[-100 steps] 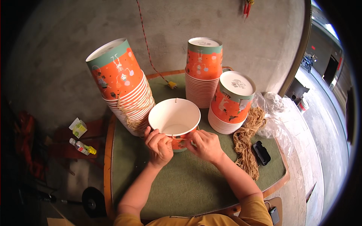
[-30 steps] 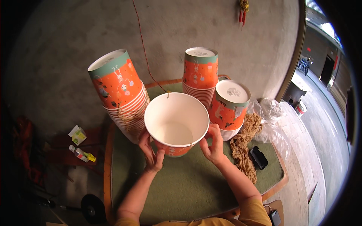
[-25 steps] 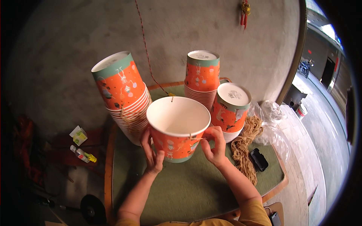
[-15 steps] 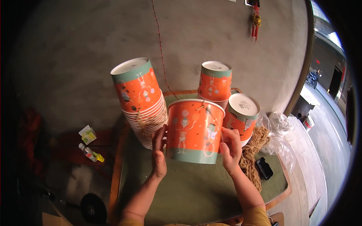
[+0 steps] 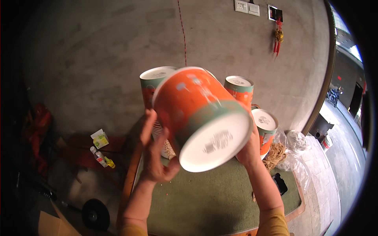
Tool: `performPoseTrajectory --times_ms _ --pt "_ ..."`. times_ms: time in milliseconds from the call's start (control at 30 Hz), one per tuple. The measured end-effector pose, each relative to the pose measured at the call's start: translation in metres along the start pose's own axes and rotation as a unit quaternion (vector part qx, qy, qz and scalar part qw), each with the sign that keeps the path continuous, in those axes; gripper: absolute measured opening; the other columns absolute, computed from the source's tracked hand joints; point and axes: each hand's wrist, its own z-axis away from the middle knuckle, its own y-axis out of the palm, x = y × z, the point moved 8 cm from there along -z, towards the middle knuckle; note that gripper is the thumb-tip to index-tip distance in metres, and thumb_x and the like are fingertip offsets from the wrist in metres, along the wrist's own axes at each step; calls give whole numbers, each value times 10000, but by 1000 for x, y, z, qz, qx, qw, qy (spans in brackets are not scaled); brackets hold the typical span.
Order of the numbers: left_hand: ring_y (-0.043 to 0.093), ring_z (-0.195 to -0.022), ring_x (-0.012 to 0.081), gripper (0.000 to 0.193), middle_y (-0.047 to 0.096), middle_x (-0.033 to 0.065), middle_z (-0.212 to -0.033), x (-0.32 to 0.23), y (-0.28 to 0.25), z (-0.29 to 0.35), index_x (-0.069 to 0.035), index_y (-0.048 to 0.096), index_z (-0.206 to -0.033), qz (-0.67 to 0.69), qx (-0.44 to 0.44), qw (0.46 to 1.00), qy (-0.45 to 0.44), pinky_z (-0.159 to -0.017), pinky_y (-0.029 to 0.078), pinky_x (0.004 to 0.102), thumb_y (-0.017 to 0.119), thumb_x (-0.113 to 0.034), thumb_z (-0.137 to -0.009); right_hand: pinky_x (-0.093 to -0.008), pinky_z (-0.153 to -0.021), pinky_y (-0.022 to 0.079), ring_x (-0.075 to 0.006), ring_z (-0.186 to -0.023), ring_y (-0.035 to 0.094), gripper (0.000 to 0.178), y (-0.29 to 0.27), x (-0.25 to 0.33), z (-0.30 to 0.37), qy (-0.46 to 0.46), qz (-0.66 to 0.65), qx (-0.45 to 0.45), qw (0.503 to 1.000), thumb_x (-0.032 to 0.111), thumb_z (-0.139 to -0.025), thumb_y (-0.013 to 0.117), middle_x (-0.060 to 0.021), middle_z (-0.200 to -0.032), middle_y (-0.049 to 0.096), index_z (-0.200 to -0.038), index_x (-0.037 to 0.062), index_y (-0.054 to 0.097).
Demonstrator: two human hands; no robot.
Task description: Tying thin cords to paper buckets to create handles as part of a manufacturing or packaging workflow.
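Orange bucket [image 5: 202,114], upright before, now tilts; right hand [image 5: 250,147] grips it, left hand [image 5: 155,157] splayed.

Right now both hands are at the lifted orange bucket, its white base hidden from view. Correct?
No: the head view shows the white base plainly, not hidden. The left hand and right hand are indeed at the lifted orange bucket.

Workroom; bare concrete wall [image 5: 98,67]; stacked buckets [image 5: 264,122]
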Motion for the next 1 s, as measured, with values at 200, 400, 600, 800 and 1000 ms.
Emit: performPoseTrajectory --times_ms 200,400,600,800,1000 --pt "348 -1389 297 607 368 178 -1491 60 -35 -71 16 329 -1465 54 -78 990 -103 -1149 262 419 512 -323 -996 -180 -454 390 -37 -700 591 346 63 11 -71 13 -8 165 986 184 -986 550 -3 -946 632 -1309 64 524" --pt "418 -1322 242 541 421 140 -1439 142 -40 -81 -28 326 -1466 126 -125 966 -189 -1114 318 389 470 -323 -1036 -270 -875 485 -102 -1053 596 366 103 -10 -116 -56 43 247 966 203 -975 568 -33 -1200 614 -1308 53 557" --pt "466 -1264 252 599 471 179 -1364 185 -21 -66 -18 354 -1393 108 -131 954 -248 -1057 385 389 519 -446 -1008 -357 -1088 347 -213 -1254 483 571 98 -52 -136 -42 118 240 963 321 -928 604 -125 -1316 536 -1411 53 461" --pt "457 -1264 265 598 448 168 -1374 195 7 -41 -28 378 -1403 152 -94 944 -277 -1056 381 401 545 -429 -992 -378 -1124 312 -273 -1386 371 697 80 -82 -142 2 158 225 962 381 -913 614 -187 -1442 430 -1491 87 360" --pt "269 -1421 338 670 271 205 -1507 186 15 -10 -40 262 -1501 27 -77 963 -257 -1159 254 456 498 -421 -1003 -461 -1066 389 -287 -1400 356 730 70 -104 -133 74 166 217 959 436 -913 619 -200 -1472 397 -1519 160 319"
